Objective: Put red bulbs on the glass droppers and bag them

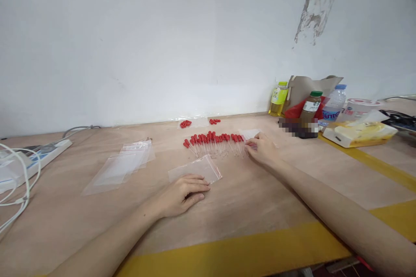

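Note:
A row of glass droppers with red rubber bulbs [212, 139] lies across the middle of the table, bulbs pointing to the wall. At the row's right end my right hand [262, 149] has its fingers curled together around what looks like a dropper, with a bit of red showing under the fingers. My left hand [183, 194] lies flat, palm down and fingers stretched out, over the near edge of a clear zip bag [198, 169]. Another clear bag [249, 133] lies partly behind my right hand.
Several clear zip bags [120, 162] overlap on the left. Red bulbs [185, 124] lie on clear plastic by the wall. A white power strip [39, 162] with cables is at far left. Bottles [311, 106], a tissue pack [359, 133] and a grey bag [300, 91] stand at right.

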`<state>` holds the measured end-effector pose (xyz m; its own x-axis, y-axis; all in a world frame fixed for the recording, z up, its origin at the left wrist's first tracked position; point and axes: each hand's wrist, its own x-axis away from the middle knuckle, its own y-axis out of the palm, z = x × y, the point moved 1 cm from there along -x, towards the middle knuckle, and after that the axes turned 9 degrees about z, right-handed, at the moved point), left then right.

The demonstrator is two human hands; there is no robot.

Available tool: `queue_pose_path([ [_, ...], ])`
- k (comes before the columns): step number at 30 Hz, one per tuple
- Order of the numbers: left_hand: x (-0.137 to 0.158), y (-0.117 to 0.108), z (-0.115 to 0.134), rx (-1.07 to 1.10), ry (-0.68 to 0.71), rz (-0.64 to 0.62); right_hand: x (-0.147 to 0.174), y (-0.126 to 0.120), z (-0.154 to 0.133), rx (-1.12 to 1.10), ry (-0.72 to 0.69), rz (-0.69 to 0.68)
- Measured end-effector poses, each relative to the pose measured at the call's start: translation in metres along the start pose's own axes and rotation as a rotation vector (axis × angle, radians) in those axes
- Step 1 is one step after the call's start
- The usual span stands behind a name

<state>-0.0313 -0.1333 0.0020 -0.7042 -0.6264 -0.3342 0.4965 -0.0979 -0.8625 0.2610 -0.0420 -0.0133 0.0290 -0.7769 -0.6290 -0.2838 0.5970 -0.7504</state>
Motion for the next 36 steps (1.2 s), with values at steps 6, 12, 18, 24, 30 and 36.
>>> queue_pose_path([
  [6, 0.000, 0.003, 0.000, -0.031, 0.030, 0.126, -0.020, 0.016, -0.013, 0.157, 0.046, -0.155],
  [12, 0.002, 0.010, -0.011, -0.135, -0.139, 0.268, -0.030, 0.029, -0.015, 0.257, 0.150, -0.119],
  [18, 0.003, 0.011, -0.009, -0.069, -0.109, 0.110, -0.029, 0.033, -0.012, 0.278, 0.229, -0.124],
  [24, 0.001, 0.010, -0.008, -0.065, -0.090, 0.105, -0.031, 0.034, -0.012, 0.247, 0.299, -0.201],
  [30, 0.001, 0.010, -0.008, -0.066, -0.105, 0.090, -0.034, 0.034, -0.016, 0.200, 0.382, -0.246],
  [36, -0.005, 0.013, -0.004, -0.083, -0.094, 0.015, -0.046, 0.012, -0.016, -0.271, 0.478, -0.236],
])
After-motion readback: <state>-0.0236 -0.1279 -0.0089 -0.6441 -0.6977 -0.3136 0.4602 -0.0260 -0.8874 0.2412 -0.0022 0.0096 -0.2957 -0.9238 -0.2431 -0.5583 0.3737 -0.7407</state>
